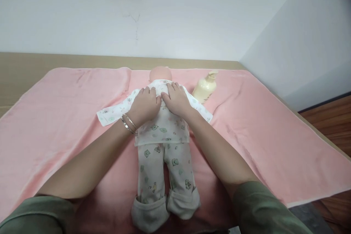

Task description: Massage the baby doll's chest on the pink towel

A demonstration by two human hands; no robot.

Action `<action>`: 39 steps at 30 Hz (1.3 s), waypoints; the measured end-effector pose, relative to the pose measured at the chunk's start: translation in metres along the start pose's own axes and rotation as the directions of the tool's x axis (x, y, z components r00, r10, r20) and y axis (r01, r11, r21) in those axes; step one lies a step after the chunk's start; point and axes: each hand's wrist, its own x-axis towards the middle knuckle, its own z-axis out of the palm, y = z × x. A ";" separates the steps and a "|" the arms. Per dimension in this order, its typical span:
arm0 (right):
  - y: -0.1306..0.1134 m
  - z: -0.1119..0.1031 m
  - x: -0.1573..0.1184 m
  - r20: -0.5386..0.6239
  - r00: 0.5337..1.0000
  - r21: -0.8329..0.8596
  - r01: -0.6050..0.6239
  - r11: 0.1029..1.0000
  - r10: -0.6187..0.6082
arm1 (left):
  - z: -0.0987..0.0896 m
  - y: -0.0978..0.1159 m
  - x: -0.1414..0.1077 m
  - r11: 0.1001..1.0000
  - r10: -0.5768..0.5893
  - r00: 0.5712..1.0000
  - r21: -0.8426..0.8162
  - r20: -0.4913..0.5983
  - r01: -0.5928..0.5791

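Baby doll [163, 131] on the pink blanket [260, 120] is probably light and squishy, so the torso's the spot to hold; left hand [146, 103] and right hand [177, 98] just rest there, ungripped.

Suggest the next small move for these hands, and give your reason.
Perhaps slide the left hand and right hand gently down the shirt: both rest side by side on its upper part, while its hem lies free below them.
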 end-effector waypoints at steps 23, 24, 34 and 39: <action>-0.009 -0.021 -0.008 0.071 0.996 -0.049 0.053 0.997 -0.050 | 0.001 0.005 0.000 0.994 -0.074 0.995 -0.085 -0.059 0.069; -0.006 -0.022 -0.006 0.085 0.995 -0.044 0.062 0.997 -0.058 | -0.002 0.008 -0.003 0.996 -0.072 0.995 -0.063 -0.068 0.067; -0.023 -0.034 -0.024 0.099 0.988 -0.246 0.137 0.959 -0.116 | -0.015 -0.011 0.009 0.905 -0.211 0.977 -0.372 0.023 0.205; -0.024 -0.037 -0.024 0.107 0.987 -0.142 0.131 0.981 -0.116 | -0.010 -0.021 0.017 0.828 -0.294 0.953 -0.479 0.071 0.291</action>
